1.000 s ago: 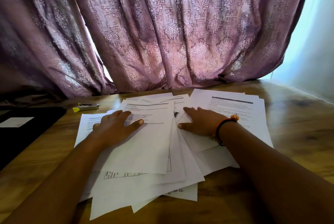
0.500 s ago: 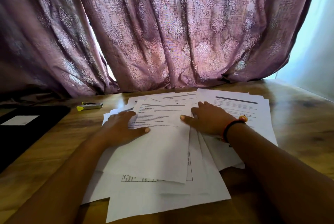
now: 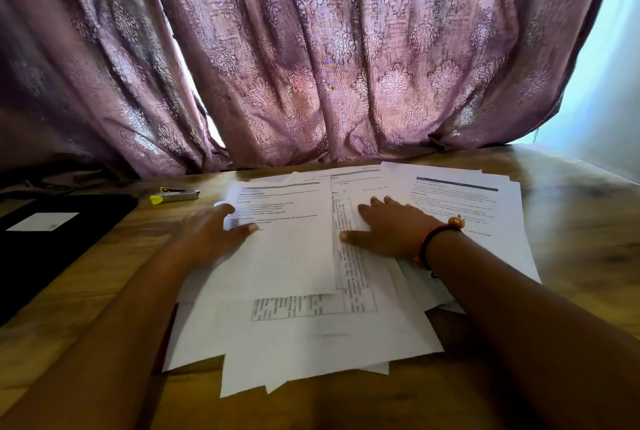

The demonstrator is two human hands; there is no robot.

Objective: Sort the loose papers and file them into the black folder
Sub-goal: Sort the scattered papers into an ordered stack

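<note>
Papers: loose white printed papers [image 3: 311, 336], an overlapping pile at the centre of the brown wooden table [image 3: 571, 221].
Left hand: left hand [image 3: 211, 239] flat, fingers spread, on the top sheet's left edge.
Right hand: right hand [image 3: 391, 232] flat, fingers spread, on the sheets to the right.
Folder: flat black folder [image 3: 52, 256] at the left, apart from the pile.
</note>
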